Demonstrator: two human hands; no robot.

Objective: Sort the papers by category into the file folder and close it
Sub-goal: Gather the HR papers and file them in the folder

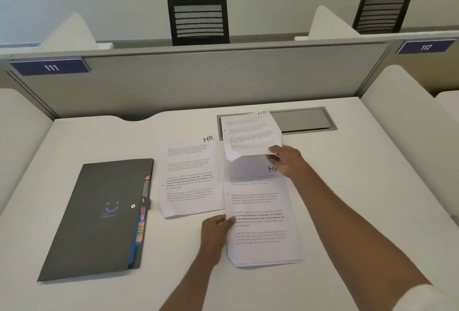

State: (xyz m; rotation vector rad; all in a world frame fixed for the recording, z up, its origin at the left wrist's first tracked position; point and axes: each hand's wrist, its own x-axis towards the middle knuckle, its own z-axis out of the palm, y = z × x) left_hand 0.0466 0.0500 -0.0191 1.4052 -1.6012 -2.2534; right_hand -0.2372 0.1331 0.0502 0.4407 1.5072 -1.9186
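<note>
White bench (347,186), grey partition (198,80) behind it, black mesh chair (198,20) beyond. My left hand (216,233) grips the paper stack (263,231) at centre; my right hand (288,159) pinches a lifted HR sheet (250,134). Dark file folder (99,219) lies flat at left.

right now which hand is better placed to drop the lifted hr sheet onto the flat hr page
Right. The right hand pinches the lifted HR sheet, close to the flat HR page; the left hand grips the stack.

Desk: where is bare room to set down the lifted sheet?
Bare: far left between folder and divider; right of the stack to the side panel. Crowded: the centre, where the HR sheet, stack and lifted sheet meet.
</note>
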